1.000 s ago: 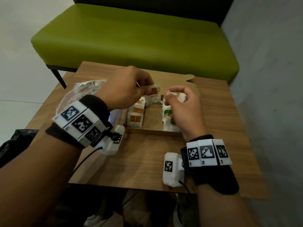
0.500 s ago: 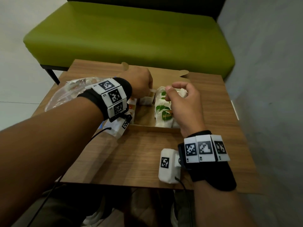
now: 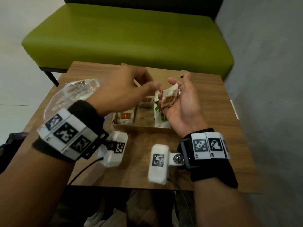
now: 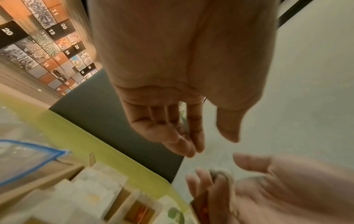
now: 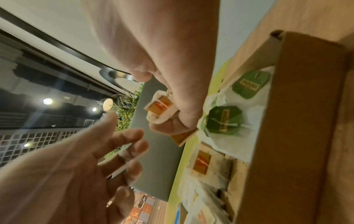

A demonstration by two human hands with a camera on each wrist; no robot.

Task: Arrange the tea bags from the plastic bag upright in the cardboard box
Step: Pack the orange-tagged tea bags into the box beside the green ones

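Observation:
My right hand [image 3: 175, 95] is turned palm up above the cardboard box [image 3: 141, 128], its fingers curled round a couple of tea bags with orange tags [image 3: 169, 97]; the right wrist view shows these held tea bags [image 5: 160, 107] too. My left hand [image 3: 148, 86] hovers just left of them, blurred, fingers relaxed and holding nothing [image 4: 178, 136]. In the box, tea bags with orange tags [image 3: 125, 117] stand along the left side and green-tagged ones [image 5: 224, 119] along the right. The clear plastic bag [image 3: 72, 93] lies to the left of the box.
The box sits on a small wooden table [image 3: 139, 171]. A green bench [image 3: 123, 38] stands right behind the table and a grey wall [image 3: 265, 79] is close on the right. The box's lid flap [image 3: 164, 74] stands open at the back.
My left hand has come up out of the box's far left side. My right hand has lifted off the green-tagged row, turned palm up, and now holds orange-tagged tea bags.

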